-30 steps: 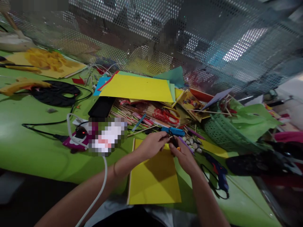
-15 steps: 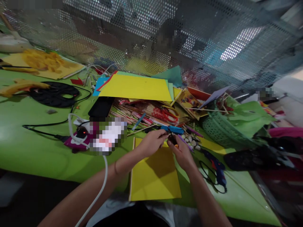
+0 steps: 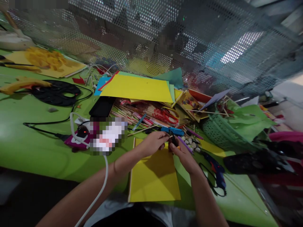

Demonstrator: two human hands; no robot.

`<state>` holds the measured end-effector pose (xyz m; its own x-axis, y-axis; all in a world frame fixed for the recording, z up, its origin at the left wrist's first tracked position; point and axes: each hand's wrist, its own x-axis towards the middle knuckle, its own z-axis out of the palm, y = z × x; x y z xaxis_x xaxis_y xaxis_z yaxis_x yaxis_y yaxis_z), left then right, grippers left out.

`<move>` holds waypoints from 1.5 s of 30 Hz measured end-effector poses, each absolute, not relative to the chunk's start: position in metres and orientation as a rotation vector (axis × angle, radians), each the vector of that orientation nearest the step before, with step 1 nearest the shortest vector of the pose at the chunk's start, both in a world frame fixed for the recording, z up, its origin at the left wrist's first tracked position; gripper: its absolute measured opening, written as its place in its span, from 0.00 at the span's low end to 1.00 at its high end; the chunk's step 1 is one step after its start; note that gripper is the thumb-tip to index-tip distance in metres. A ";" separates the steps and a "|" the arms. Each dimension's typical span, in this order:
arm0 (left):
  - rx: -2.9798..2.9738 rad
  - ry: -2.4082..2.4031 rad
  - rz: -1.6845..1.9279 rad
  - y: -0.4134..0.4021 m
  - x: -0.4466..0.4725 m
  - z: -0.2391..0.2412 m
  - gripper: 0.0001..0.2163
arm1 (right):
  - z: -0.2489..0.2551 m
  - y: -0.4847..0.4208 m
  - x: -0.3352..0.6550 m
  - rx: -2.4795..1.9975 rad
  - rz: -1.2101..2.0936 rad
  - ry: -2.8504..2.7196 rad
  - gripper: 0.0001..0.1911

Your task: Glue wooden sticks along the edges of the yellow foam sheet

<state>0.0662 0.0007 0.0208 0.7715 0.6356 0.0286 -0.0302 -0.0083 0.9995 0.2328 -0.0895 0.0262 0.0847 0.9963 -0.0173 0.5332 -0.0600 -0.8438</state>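
Observation:
My left hand and my right hand meet above the far end of a yellow paper sheet on the green table. The left fingers pinch a thin wooden stick. The right hand is closed around a small dark object with an orange spot; what it is I cannot make out. Just beyond the fingers lies a blue tool among small pebbles.
Bamboo sticks and red scissors lie past my hands, under a stack of yellow and blue paper. A green basket, a blue glue gun, a black phone, cables and a perforated metal screen surround them.
Both hands stay together at the same spot, with only small finger movements. The view shifts slightly.

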 end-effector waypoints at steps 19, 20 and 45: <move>1.745 0.663 0.637 -0.002 0.067 0.024 0.12 | 0.017 -0.088 0.232 -1.882 0.607 -1.617 0.21; 1.744 0.662 0.639 -0.002 0.067 0.023 0.12 | 0.016 -0.088 0.232 -1.887 0.594 -1.617 0.22; 1.829 0.624 0.701 -0.004 0.066 0.025 0.13 | 0.025 -0.088 0.232 -1.843 0.576 -1.662 0.19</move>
<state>0.0657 -0.0035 0.0250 0.6945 0.6975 0.1766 0.0939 -0.3312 0.9389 0.2321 -0.0879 0.0249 0.1279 0.9896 0.0661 0.7365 -0.0502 -0.6745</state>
